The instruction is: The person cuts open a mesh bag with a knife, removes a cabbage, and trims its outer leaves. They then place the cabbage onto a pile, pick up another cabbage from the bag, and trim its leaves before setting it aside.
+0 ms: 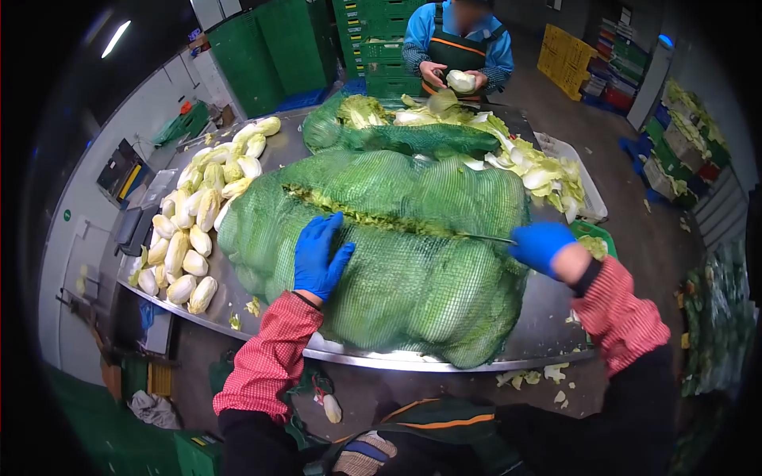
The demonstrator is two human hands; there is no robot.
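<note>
Bulging green mesh sack (421, 285), slit: on grey metal table (549, 329) | our blue-gloved left hand (317, 255): fingers spread, grasping nothing | our blue-gloved right hand (543, 247): closed round thin-bladed knife (490, 238) | we'd keep blade shallow

Head-worn cam, v. wide view w/ dark rounded edges, looking fwd & down from near side of metal table (556, 321). Wearer's L hand (321, 258) and R hand (543, 246) are close, approx. mid-ht.; co-worker (459, 49) is farther off, top ctr.
</note>
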